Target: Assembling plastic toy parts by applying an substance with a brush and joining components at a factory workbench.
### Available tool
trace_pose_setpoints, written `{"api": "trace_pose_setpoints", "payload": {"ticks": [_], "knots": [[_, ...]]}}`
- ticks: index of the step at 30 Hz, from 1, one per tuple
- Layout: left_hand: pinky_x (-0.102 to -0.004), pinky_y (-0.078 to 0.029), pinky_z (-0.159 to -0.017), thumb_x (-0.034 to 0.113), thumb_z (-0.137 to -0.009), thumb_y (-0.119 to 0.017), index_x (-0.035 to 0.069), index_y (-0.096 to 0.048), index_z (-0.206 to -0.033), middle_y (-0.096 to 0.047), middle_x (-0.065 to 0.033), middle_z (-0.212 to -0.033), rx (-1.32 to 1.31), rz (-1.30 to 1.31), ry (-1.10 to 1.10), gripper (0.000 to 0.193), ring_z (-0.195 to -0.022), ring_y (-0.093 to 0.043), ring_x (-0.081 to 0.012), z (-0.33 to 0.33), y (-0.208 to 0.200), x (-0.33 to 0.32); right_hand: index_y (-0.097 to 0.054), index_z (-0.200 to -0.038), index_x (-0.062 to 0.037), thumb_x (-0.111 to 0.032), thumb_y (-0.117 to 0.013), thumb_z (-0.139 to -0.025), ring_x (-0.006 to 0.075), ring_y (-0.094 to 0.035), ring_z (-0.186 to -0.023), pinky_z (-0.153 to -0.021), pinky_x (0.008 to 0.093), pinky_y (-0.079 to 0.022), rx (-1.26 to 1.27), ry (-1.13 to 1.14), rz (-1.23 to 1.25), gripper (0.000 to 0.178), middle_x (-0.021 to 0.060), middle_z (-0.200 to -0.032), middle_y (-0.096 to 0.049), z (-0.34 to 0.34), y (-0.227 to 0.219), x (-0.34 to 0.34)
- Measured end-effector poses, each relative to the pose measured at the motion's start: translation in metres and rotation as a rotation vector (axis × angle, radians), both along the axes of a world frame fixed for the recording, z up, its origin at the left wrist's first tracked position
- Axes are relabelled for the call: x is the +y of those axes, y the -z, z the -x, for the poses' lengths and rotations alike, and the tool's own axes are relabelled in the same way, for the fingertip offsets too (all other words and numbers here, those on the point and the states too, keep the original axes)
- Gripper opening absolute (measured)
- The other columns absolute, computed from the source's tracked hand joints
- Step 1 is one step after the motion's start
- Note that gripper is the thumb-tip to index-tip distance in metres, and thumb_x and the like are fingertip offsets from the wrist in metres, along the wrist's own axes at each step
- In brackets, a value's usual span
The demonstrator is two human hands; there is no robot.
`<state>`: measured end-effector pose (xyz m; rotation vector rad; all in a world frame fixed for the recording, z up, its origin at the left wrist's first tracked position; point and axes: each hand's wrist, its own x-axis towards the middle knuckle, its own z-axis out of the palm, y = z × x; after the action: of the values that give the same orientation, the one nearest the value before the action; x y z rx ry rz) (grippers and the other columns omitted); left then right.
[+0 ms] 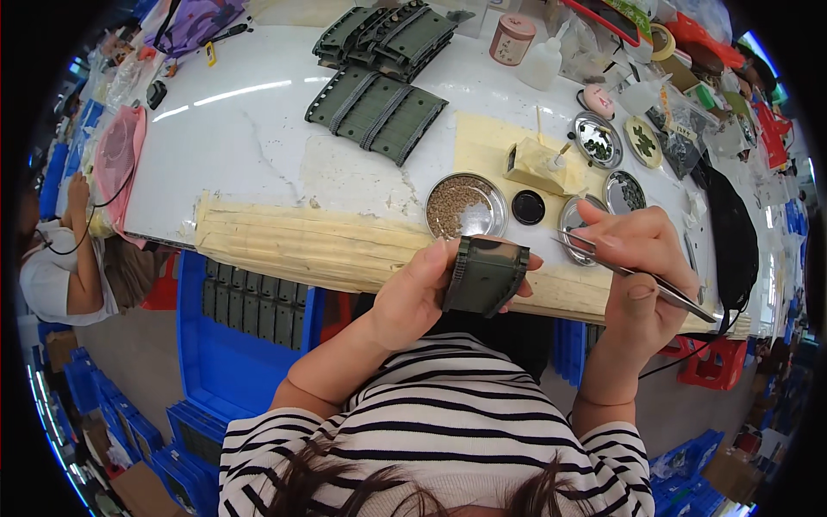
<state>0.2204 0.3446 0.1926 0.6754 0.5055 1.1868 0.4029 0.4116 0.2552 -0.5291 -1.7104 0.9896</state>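
Note:
A dark green, curved part with toothed edges is gripped in my left hand, held up just past the table's front edge. My right hand pinches a pair of metal tweezers. The tweezer tips reach left over a small metal dish, apart from the green part. Just beyond my left hand sits a round metal dish of small brown grains. A small black round cap or pot lies beside it.
Similar green parts lie stacked at the back. A yellow block with sticks and dishes of tiny green pieces stand at right. A pink tin and white bottle are behind. A blue crate sits below left; a person is far left.

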Motion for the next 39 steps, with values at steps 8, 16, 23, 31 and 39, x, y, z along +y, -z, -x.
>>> {"api": "trace_pose_setpoints", "payload": {"ticks": [8,16,23,31,39], "knots": [[-0.0417,-0.047,-0.087,0.052,-0.095,-0.022,-0.003,-0.045,-0.128,-0.057,-0.0241,-0.114,0.052,-0.055,-0.010,0.068,-0.101,-0.059,-0.0315,0.002,0.004,-0.001,-0.070,-0.090,-0.0003,-0.014,-0.072,-0.074,0.0220,-0.063,-0.080,-0.084,0.0393,-0.053,-0.142,-0.035,-0.053,0.022,0.0114,-0.086,-0.066,-0.004,0.004,-0.005],[-0.0414,-0.047,-0.087,0.052,-0.094,-0.023,-0.003,-0.044,-0.128,-0.056,-0.0242,-0.115,0.073,-0.041,-0.024,0.068,-0.100,-0.059,-0.0310,0.001,0.003,-0.002,-0.070,-0.090,-0.0004,-0.016,-0.072,-0.074,0.0216,-0.063,-0.081,-0.085,0.0397,-0.052,-0.156,-0.037,-0.068,0.023,0.0115,-0.084,-0.066,-0.005,0.006,-0.004],[-0.0388,-0.050,-0.079,0.029,-0.089,-0.050,-0.012,-0.038,-0.129,-0.056,-0.0209,-0.109,0.155,-0.033,-0.095,0.059,-0.091,-0.060,-0.0266,0.024,-0.022,-0.014,-0.070,-0.086,0.0000,-0.036,-0.069,-0.079,0.0219,-0.061,-0.077,-0.076,0.0352,-0.052,0.000,0.167,-0.061,0.037,0.0118,-0.079,-0.064,-0.017,0.004,-0.004],[-0.0303,-0.053,-0.072,0.010,-0.089,-0.055,-0.010,-0.044,-0.123,-0.060,-0.0172,-0.102,0.626,0.087,-0.759,0.041,-0.078,-0.063,-0.0177,0.158,-0.023,-0.013,-0.070,-0.084,0.0009,-0.038,-0.069,-0.079,0.0214,-0.060,-0.075,-0.065,0.0283,-0.045,-0.090,0.190,0.011,0.039,0.0121,-0.077,-0.062,-0.029,0.013,0.002],[-0.0261,-0.047,-0.076,0.012,-0.077,-0.071,-0.004,-0.050,-0.120,-0.059,-0.0080,-0.097,1.369,0.012,-0.842,0.050,-0.085,-0.058,-0.0143,0.198,-0.008,0.003,-0.069,-0.084,0.0018,-0.040,-0.068,-0.081,0.0188,-0.058,-0.071,-0.063,0.0265,-0.045,-0.125,0.174,0.036,0.042,0.0124,-0.078,-0.060,-0.041,0.013,0.003]]}}
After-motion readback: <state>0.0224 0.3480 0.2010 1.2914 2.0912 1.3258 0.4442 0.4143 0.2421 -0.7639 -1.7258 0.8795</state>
